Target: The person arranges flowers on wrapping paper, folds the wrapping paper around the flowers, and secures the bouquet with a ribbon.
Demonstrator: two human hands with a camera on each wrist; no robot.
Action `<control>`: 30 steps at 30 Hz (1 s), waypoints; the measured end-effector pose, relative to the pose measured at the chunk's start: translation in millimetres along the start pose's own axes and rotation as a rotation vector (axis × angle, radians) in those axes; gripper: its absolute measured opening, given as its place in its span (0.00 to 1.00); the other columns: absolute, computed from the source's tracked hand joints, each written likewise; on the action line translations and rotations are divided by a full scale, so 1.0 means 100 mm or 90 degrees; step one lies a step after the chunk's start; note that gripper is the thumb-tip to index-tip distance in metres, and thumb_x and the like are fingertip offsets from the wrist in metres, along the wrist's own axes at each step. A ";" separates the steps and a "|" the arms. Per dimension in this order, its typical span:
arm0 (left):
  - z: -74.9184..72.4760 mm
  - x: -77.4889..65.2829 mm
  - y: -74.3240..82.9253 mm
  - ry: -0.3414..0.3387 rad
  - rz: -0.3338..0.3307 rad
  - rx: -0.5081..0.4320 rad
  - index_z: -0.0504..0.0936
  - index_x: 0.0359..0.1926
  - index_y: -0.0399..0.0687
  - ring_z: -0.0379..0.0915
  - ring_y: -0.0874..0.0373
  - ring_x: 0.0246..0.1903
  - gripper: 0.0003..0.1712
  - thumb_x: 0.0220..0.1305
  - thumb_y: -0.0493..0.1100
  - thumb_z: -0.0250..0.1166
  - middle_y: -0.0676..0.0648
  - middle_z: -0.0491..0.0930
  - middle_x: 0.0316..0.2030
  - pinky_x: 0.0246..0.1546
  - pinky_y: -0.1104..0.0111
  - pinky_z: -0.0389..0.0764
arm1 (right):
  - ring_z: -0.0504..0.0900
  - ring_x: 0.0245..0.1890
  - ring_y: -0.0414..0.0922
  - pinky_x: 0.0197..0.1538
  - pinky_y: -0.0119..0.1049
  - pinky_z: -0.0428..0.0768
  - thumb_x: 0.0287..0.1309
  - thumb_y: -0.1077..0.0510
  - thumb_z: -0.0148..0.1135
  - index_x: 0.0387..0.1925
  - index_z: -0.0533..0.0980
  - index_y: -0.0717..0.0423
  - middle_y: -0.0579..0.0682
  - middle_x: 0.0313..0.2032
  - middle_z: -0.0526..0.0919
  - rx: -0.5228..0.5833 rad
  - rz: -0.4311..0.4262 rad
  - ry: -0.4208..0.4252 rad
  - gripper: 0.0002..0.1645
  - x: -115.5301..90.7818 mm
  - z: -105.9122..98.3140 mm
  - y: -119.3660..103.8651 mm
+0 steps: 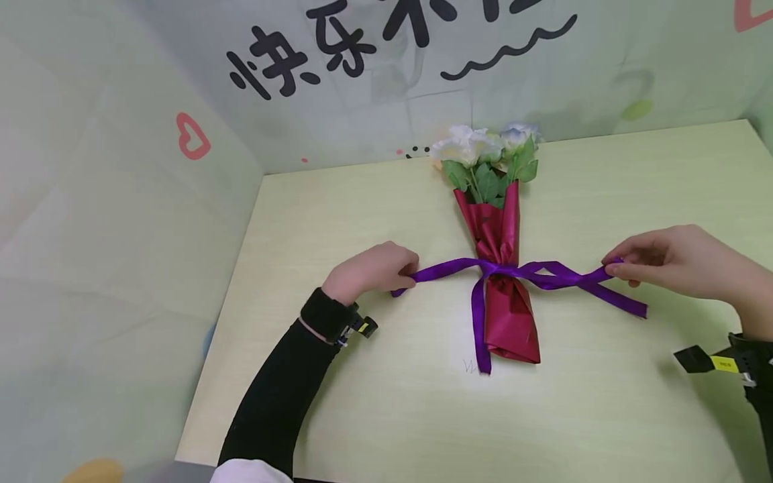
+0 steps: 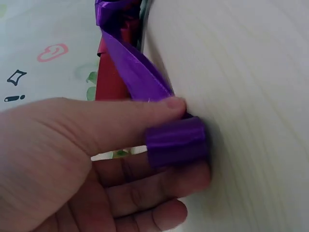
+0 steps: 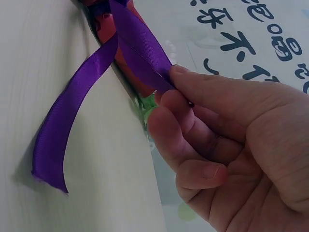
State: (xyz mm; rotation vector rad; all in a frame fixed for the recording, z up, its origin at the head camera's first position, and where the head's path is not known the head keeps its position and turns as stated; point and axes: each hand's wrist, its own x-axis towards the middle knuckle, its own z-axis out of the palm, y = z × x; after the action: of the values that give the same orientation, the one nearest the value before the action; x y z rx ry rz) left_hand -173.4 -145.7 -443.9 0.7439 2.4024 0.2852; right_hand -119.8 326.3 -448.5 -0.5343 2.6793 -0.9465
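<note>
A bouquet in dark red wrapping paper [image 1: 512, 329] lies on the table, its pale flowers [image 1: 468, 145] and green leaves pointing away from me. Around its narrow middle runs a purple ribbon [image 1: 447, 269], crossed at the front. My left hand [image 1: 371, 270] pinches the ribbon's left part between thumb and fingers; in the left wrist view its end loops over the fingers. On the other side my right hand [image 1: 676, 265] pinches a right-hand part with thumb and index finger. One ribbon tail [image 3: 72, 116] hangs loose below that hand, and another hangs down beside the wrapping.
The pale wooden table [image 1: 362, 402] extends around the bouquet. Behind it rises a printed backdrop [image 1: 362, 114] with dark lettering, and a pale sheet with a heart covers the left side. Small camera mounts [image 1: 364, 327] sit on both wrists.
</note>
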 end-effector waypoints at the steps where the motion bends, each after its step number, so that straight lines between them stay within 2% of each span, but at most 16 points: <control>1: 0.00 -0.02 -0.02 -0.003 0.005 0.001 0.82 0.39 0.49 0.72 0.60 0.27 0.08 0.78 0.44 0.70 0.53 0.79 0.26 0.36 0.68 0.73 | 0.79 0.25 0.40 0.27 0.33 0.70 0.69 0.61 0.76 0.45 0.90 0.49 0.38 0.26 0.86 -0.004 0.003 -0.002 0.06 -0.01 0.00 0.01; 5: -0.03 -0.14 -0.12 -0.006 0.022 -0.013 0.82 0.38 0.48 0.71 0.60 0.26 0.09 0.80 0.41 0.67 0.53 0.78 0.25 0.35 0.67 0.72 | 0.75 0.24 0.39 0.27 0.33 0.68 0.69 0.60 0.76 0.41 0.89 0.48 0.37 0.26 0.84 -0.025 0.015 -0.014 0.03 -0.04 -0.01 0.08; 10: -0.06 -0.24 -0.26 0.004 0.022 -0.030 0.84 0.37 0.48 0.74 0.59 0.26 0.09 0.80 0.40 0.68 0.53 0.80 0.26 0.36 0.66 0.74 | 0.70 0.23 0.37 0.27 0.33 0.66 0.68 0.63 0.75 0.35 0.86 0.45 0.36 0.24 0.79 -0.031 0.009 -0.020 0.10 -0.06 0.02 0.17; 13: -0.07 -0.28 -0.34 0.011 0.010 -0.030 0.85 0.37 0.49 0.75 0.58 0.27 0.08 0.79 0.40 0.68 0.52 0.81 0.27 0.36 0.65 0.75 | 0.71 0.23 0.37 0.28 0.33 0.66 0.69 0.64 0.74 0.33 0.83 0.44 0.37 0.23 0.78 -0.022 0.009 -0.043 0.12 -0.09 0.05 0.22; 16: -0.08 -0.32 -0.42 0.016 -0.009 -0.029 0.85 0.38 0.49 0.75 0.58 0.27 0.07 0.80 0.40 0.68 0.52 0.81 0.27 0.36 0.65 0.76 | 0.71 0.23 0.37 0.28 0.33 0.67 0.70 0.64 0.74 0.33 0.81 0.46 0.37 0.23 0.75 -0.021 0.012 -0.076 0.12 -0.11 0.07 0.28; 20: -0.11 -0.37 -0.52 0.020 -0.037 -0.042 0.85 0.38 0.48 0.74 0.58 0.27 0.07 0.80 0.40 0.68 0.52 0.80 0.27 0.36 0.64 0.76 | 0.69 0.23 0.34 0.29 0.32 0.67 0.69 0.64 0.74 0.37 0.85 0.48 0.36 0.22 0.72 -0.047 0.011 -0.084 0.07 -0.16 0.06 0.34; 24: -0.13 -0.42 -0.60 0.024 -0.050 -0.069 0.86 0.39 0.48 0.73 0.57 0.27 0.07 0.79 0.40 0.68 0.51 0.80 0.27 0.37 0.63 0.74 | 0.68 0.24 0.33 0.30 0.32 0.69 0.69 0.66 0.73 0.41 0.89 0.51 0.34 0.22 0.75 -0.060 0.003 -0.083 0.06 -0.19 0.05 0.35; 30: -0.12 -0.46 -0.70 0.018 -0.058 -0.077 0.85 0.37 0.50 0.73 0.56 0.27 0.08 0.79 0.41 0.69 0.52 0.80 0.27 0.36 0.62 0.73 | 0.67 0.26 0.33 0.31 0.32 0.68 0.70 0.65 0.72 0.39 0.88 0.51 0.37 0.25 0.76 -0.095 0.026 -0.112 0.05 -0.16 0.04 0.35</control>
State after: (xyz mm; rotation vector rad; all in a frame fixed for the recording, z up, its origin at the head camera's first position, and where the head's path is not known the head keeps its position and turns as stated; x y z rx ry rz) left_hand -181.0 -229.6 -436.8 0.5769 2.4134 0.4025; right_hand -113.0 356.3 -471.9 -0.5635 2.6026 -0.6594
